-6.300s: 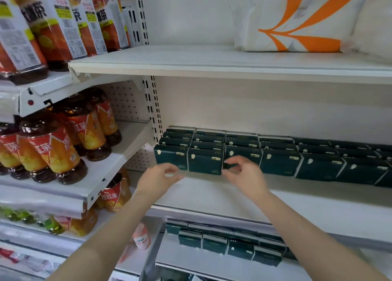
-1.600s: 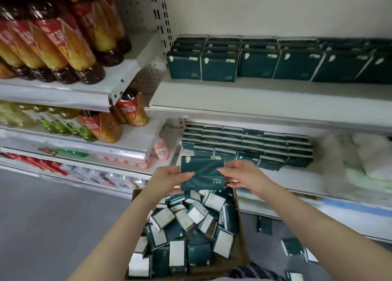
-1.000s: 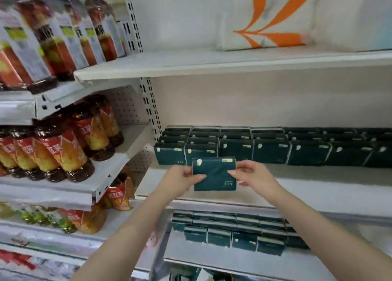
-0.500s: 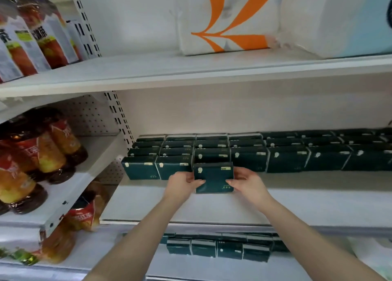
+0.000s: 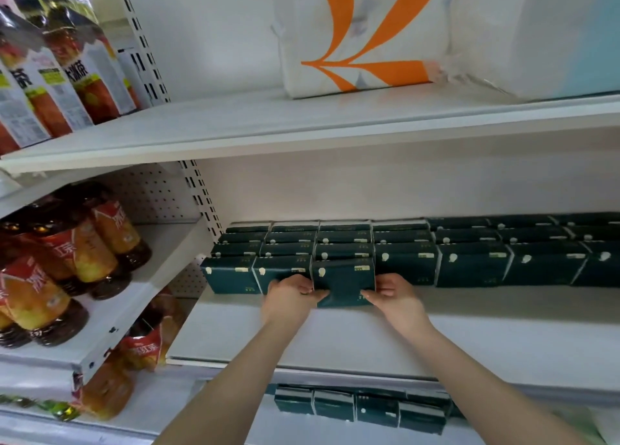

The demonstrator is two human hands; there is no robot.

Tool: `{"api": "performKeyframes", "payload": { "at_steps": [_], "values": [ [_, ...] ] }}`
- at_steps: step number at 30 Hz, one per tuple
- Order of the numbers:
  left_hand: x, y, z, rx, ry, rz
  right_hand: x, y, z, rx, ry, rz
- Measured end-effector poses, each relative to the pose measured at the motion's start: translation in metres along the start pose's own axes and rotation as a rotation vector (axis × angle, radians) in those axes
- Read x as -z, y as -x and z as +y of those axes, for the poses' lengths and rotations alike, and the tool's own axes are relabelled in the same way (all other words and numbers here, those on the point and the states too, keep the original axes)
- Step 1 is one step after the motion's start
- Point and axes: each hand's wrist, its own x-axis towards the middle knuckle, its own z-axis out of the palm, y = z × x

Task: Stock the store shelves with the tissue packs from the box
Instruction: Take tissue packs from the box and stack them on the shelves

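**Fourth row begun, third pack going in**

The left hand [image 5: 290,298] has its thumb on the front of the pack [image 5: 344,281] at the lower left corner. The right hand [image 5: 397,298] has its thumb at the lower right. The other fingers curl round the side edges, so each hand pinches one end. The pack is upright, low over the shelf [image 5: 335,340]; whether it rests there I cannot tell.

Left of the pack, two packs [image 5: 229,278] stand in line with it. Behind it are three more. Right of it I count four columns [image 5: 471,266], each three deep and the last cut off, their fronts set back from it. That makes twenty-four with the held one. Below the pack, the lower packs [image 5: 355,407] show four in front.

Likely left to do: four front places right of the pack. The box is out of view.
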Motion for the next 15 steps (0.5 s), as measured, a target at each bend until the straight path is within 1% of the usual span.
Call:
{"api": "performKeyframes", "payload": {
  "at_steps": [4,7,12,15],
  "values": [
    [-0.002,-0.001,0.009,0.077,-0.106,0.029,0.000,-0.002,0.004,0.000,-0.020,0.020],
    [0.000,-0.004,0.015,0.136,-0.135,0.020,0.002,-0.006,0.003,-0.024,-0.018,-0.007],
    [-0.001,-0.001,0.014,0.112,-0.165,0.040,0.005,-0.007,-0.003,-0.064,-0.003,-0.031],
    [0.000,0.001,0.015,0.109,-0.152,0.046,0.006,-0.008,-0.007,-0.075,0.058,-0.034]
  ]
}}
